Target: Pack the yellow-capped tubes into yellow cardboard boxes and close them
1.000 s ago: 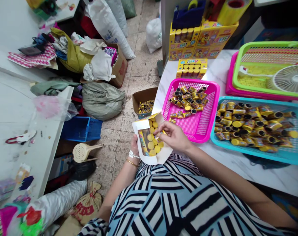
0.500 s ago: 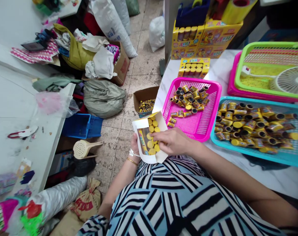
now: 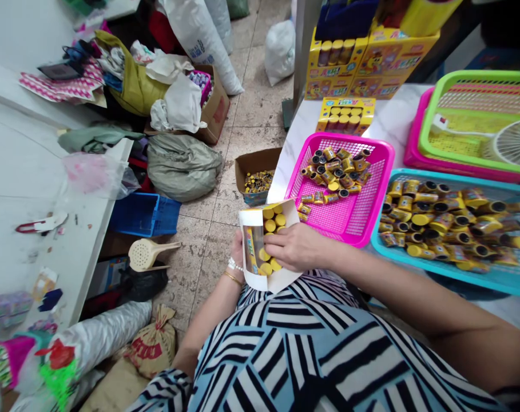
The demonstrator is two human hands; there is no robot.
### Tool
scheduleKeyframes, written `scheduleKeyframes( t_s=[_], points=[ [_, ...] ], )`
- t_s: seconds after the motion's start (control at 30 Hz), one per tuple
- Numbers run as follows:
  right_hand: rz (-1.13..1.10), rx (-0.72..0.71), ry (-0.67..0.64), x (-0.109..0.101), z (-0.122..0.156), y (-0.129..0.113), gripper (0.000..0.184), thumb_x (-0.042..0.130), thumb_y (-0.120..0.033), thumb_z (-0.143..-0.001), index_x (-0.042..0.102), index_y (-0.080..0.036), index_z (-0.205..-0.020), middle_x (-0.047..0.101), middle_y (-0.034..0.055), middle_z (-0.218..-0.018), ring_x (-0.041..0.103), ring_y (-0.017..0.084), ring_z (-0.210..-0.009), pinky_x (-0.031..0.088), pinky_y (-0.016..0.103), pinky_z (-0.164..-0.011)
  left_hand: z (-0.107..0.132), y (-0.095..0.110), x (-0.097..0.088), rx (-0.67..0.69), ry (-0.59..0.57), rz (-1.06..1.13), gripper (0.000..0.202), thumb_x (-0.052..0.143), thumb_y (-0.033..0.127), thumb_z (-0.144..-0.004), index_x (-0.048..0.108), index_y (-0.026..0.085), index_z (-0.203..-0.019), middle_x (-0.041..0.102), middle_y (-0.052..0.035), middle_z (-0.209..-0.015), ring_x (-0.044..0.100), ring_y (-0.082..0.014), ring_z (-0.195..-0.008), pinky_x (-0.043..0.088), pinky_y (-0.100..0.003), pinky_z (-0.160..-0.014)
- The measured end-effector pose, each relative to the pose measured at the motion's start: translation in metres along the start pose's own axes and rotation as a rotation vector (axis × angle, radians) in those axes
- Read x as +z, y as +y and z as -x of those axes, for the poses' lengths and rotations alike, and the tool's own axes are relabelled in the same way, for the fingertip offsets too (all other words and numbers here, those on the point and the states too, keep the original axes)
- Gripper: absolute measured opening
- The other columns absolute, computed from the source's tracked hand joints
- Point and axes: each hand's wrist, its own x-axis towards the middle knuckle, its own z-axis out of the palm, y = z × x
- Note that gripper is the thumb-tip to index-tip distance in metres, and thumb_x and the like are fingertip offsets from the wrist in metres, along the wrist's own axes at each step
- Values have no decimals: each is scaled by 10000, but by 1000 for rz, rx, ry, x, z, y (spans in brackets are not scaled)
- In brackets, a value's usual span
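Left hand [image 3: 238, 250]: cupped under white carton [image 3: 249, 252], holding it | right hand [image 3: 296, 247]: half-open, fingers resting on yellow-capped tubes [image 3: 270, 226], further in than before

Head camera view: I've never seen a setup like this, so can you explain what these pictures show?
These pictures come from a camera worn on a person's head, looking down at their own hands, so the striped top is theirs. The left hand supports an open white carton from below. The right hand rests on the yellow-capped tubes inside it. On the white table, a pink basket and a teal basket hold more small tubes.
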Motion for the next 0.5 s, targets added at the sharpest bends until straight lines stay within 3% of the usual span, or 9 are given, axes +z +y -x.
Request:
scheduleKeyframes(
  t_s=[0.17,0.33,0.43,0.5],
  points=[
    [16,72,-149,-1,-12,2,177,447,-224,-913,602,-180,-987,701,69,-899,559,156,-634,278,298,-565,-5,-5,-3,63,5,37,504,462,595,-891,683,155,-996,734,-79,-955,618,-305,-1113,484,-438,-978],
    [14,162,-248,-5,-14,9,197,473,-257,-877,638,-171,-940,702,76,-824,557,167,-598,270,307,-549,-13,-10,1,-43,-5,38,483,456,545,-901,679,118,-931,736,-109,-909,610,-330,-1128,458,-459,-1005],
    [-66,237,-206,-11,-18,14,215,468,-266,-864,663,-181,-895,707,63,-824,567,161,-624,279,295,-554,-7,-9,7,-55,-43,23,480,465,556,-890,673,134,-989,730,-104,-983,601,-336,-1144,454,-467,-1007],
    [-136,374,-113,-15,-23,17,241,451,-264,-866,676,-187,-908,710,59,-838,576,154,-649,301,282,-566,-1,-7,11,-44,-66,9,478,478,559,-880,662,149,-1042,720,-105,-1040,595,-334,-1154,450,-472,-1008]
  ],
)
